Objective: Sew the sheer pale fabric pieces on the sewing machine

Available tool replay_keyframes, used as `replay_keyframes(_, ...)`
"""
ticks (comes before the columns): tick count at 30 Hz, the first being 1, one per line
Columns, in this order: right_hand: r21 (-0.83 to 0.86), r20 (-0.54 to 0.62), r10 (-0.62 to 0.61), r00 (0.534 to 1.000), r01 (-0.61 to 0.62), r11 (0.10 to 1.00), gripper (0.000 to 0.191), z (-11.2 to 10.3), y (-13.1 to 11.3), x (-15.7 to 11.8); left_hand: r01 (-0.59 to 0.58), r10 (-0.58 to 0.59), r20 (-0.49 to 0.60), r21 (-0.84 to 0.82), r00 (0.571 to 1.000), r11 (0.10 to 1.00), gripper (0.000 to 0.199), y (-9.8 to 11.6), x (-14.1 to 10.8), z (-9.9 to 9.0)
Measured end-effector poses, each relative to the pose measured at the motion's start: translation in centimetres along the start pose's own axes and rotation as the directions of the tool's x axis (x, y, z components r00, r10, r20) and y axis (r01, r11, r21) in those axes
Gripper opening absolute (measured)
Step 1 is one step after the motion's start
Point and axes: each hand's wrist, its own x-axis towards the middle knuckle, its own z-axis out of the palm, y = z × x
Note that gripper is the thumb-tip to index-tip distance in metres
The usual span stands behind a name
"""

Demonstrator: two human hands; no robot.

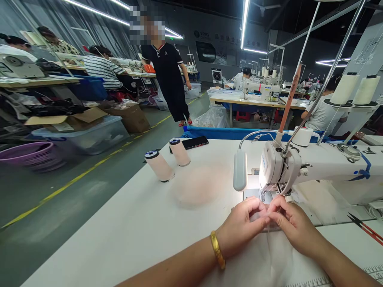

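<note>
Between the left hand [239,223] and right hand [296,223], just in front of the sewing machine [269,167], sheer pale cloth [277,249] is pinched, thumbs and forefingers of both hands nearly closed on it. It looks light, limp and perhaps slippery, easily snagged, so a gentle fingertip hold near the edge suits it. Far left of the hands, past the tabletop [119,231], an open cardboard box [70,120] sits over a clear bin [89,139]; the contents of the purple basket [32,157] are unclear
</note>
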Motion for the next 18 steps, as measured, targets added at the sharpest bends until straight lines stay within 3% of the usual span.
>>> replay_keyframes(8,-0.009,0.011,0.06,0.998,-0.06,0.998,0.02,-0.01,-0.2,-0.13,0.114,-0.099,0.089,-0.185,0.991,0.976,0.04,-0.1,0.35,-0.03)
replay_keyframes(15,-0.017,0.003,-0.006,1.0,0.006,1.0,0.02,0.13,-0.47,-0.41,0.152,-0.133,0.119,-0.17,0.984,0.974,0.043,0.19,0.24,-0.14)
replay_keyframes(18,-0.045,-0.007,-0.029,1.0,0.029,0.999,0.02,0.08,-0.7,-0.68,0.11,-0.095,0.108,-0.133,0.99,0.985,0.043,0.09,0.12,-0.3)
